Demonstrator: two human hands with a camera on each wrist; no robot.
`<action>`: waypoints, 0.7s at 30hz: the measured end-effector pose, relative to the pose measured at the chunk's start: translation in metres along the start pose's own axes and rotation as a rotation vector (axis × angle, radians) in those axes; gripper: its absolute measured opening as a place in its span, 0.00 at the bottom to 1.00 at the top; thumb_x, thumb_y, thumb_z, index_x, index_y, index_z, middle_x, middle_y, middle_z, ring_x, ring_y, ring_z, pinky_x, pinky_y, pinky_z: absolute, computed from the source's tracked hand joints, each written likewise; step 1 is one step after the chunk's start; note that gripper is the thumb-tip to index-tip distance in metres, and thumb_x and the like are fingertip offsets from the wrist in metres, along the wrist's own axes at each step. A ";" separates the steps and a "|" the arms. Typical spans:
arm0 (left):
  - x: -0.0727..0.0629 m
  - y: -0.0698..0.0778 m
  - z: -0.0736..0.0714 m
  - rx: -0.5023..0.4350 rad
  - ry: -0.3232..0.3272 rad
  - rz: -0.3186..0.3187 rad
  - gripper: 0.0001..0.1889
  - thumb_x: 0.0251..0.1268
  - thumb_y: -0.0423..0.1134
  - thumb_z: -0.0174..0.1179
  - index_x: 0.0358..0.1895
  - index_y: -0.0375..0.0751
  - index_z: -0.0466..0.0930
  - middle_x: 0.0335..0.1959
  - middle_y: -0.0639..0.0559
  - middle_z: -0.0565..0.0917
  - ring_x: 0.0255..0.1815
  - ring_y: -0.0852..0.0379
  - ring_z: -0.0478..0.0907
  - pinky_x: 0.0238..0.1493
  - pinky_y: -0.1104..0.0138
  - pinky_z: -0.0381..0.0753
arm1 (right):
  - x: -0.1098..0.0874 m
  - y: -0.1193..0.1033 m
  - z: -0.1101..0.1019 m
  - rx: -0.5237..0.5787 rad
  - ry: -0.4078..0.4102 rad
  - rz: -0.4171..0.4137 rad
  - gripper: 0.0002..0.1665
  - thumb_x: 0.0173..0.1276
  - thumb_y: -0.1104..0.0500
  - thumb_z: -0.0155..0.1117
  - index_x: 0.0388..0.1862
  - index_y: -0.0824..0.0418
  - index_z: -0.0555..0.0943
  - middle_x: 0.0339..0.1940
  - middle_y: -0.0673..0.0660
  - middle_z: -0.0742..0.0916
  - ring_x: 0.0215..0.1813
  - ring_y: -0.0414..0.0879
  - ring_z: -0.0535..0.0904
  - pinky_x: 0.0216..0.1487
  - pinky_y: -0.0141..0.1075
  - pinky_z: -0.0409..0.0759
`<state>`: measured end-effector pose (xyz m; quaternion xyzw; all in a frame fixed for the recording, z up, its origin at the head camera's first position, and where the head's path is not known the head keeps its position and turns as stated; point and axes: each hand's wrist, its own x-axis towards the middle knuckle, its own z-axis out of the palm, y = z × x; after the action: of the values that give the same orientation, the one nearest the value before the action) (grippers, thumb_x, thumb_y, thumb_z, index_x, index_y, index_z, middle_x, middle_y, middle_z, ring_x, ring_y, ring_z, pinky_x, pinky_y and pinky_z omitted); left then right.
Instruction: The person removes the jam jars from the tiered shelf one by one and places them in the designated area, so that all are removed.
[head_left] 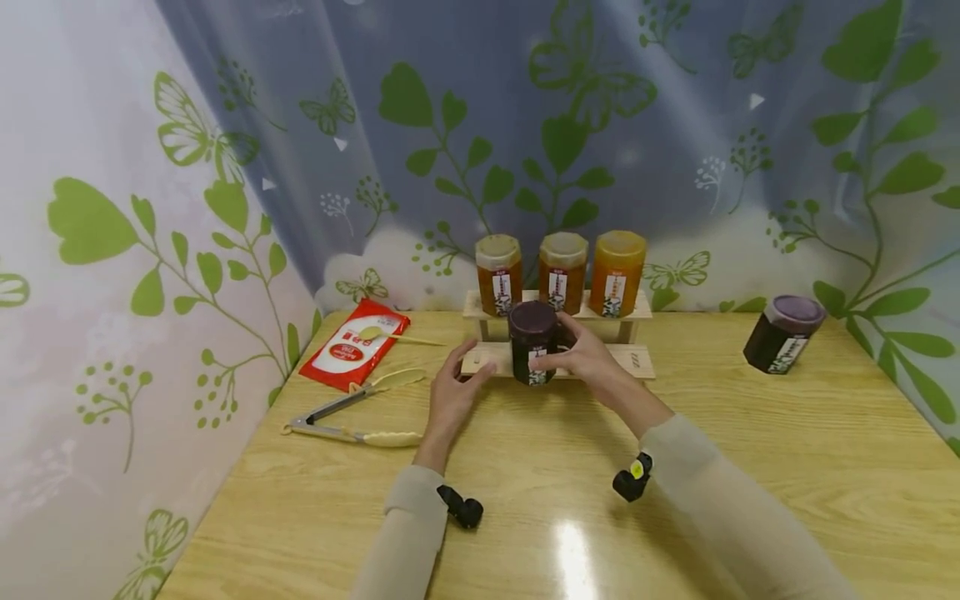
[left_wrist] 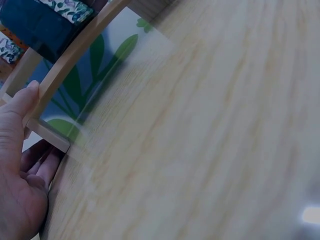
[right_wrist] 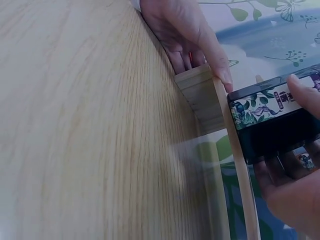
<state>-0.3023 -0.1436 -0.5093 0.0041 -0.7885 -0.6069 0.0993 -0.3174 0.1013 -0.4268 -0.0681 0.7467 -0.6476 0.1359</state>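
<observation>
A dark jam jar [head_left: 531, 343] with a purple lid stands at the front edge of the lower step of a small two-step wooden rack [head_left: 633, 360]. My right hand [head_left: 590, 360] holds this jar, thumb across the label and fingers round its far side, as the right wrist view also shows. My left hand [head_left: 452, 398] grips the rack's left end. In the left wrist view its thumb lies on the step's front edge, with the other fingers behind the end support [left_wrist: 49, 135]. On the upper step stand three amber and orange jars [head_left: 564, 275].
Another dark jar [head_left: 783, 335] stands tilted-looking at the table's right. To the left lie a red-and-white packet [head_left: 354, 343], a light spoon [head_left: 371, 333] across it, and spread tongs [head_left: 337, 408]. A patterned curtain [head_left: 480, 125] backs the wooden table [head_left: 525, 475].
</observation>
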 end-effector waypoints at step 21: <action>-0.002 -0.001 -0.001 -0.008 -0.009 -0.012 0.34 0.64 0.59 0.72 0.73 0.66 0.74 0.79 0.54 0.68 0.79 0.45 0.65 0.72 0.46 0.71 | -0.046 0.014 -0.053 -0.025 0.037 -0.141 0.57 0.64 0.64 0.78 0.86 0.59 0.56 0.79 0.66 0.69 0.79 0.62 0.63 0.75 0.57 0.64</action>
<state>-0.3006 -0.1442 -0.5101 0.0057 -0.7866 -0.6106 0.0918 -0.2875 0.1664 -0.4289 -0.1101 0.7504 -0.6474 0.0755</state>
